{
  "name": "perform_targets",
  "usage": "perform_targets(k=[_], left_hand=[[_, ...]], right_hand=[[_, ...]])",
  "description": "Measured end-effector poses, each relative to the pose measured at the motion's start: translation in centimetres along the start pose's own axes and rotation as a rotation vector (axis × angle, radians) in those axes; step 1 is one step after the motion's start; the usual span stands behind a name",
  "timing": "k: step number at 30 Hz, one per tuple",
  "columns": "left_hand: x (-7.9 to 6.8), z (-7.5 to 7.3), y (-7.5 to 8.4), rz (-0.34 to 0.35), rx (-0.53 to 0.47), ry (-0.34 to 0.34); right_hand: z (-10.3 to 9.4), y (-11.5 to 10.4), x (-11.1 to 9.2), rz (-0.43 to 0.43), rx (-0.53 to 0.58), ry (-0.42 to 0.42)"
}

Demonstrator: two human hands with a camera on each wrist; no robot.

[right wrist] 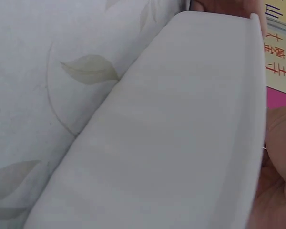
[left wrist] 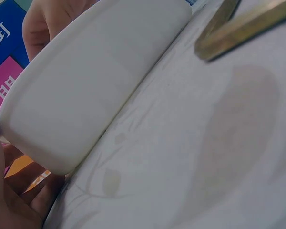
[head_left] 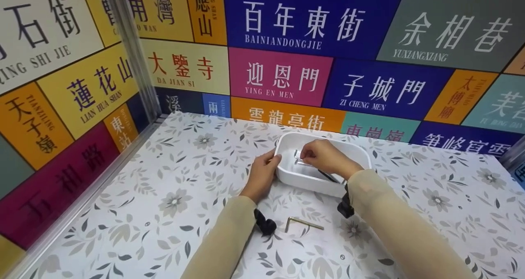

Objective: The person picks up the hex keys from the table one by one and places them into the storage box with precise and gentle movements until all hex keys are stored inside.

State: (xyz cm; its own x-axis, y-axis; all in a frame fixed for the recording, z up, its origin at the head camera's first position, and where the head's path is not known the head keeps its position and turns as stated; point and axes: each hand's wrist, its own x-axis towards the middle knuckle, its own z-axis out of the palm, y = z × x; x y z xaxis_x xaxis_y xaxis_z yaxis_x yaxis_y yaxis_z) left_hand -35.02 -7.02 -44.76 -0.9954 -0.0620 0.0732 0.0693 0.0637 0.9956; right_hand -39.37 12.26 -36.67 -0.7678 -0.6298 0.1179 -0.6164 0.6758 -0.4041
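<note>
A white oblong plastic box (head_left: 311,184) stands on the table, its long side toward me. My left hand (head_left: 261,175) holds its left end, thumb at the rim; in the left wrist view its fingers (left wrist: 38,193) curl behind the box's corner. Inside the box, my right hand (head_left: 328,158) has its fingers bent, thumb and forefinger pinching at a small silver L-shaped hex key (head_left: 297,162). A thin black rod (head_left: 328,175) lies in the box below the right hand, partly hidden by it. In the right wrist view the box's wall hides the fingertips.
A brass-coloured hex key (head_left: 305,222) lies on the table in front of the box, between the forearms. The table bears a cloth (head_left: 135,229) with leaves and flowers. Colourful sign-printed walls (head_left: 283,78) rise behind and on the left.
</note>
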Motion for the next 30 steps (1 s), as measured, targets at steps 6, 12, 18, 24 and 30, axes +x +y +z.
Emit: perform_targets(k=[6, 12, 18, 24, 30], left_hand=[[0.1, -0.2, -0.2, 0.023, -0.001, 0.008], [0.0, -0.3, -0.3, 0.036, 0.021, 0.02], [0.1, -0.1, -0.1, 0.055, 0.041, 0.028], [0.2, -0.1, -0.1, 0.027, 0.048, 0.015], [0.2, -0.1, -0.1, 0.033, 0.038, 0.016]], right_hand=[[0.8, 0.3, 1.3, 0.025, 0.018, -0.017], [1.5, 0.4, 2.2, 0.047, 0.039, -0.037], [2.2, 1.0, 2.3, 0.03, -0.003, -0.011], [2.7, 1.6, 2.1, 0.043, -0.016, -0.027], [2.9, 1.7, 2.1, 0.073, -0.006, -0.043]])
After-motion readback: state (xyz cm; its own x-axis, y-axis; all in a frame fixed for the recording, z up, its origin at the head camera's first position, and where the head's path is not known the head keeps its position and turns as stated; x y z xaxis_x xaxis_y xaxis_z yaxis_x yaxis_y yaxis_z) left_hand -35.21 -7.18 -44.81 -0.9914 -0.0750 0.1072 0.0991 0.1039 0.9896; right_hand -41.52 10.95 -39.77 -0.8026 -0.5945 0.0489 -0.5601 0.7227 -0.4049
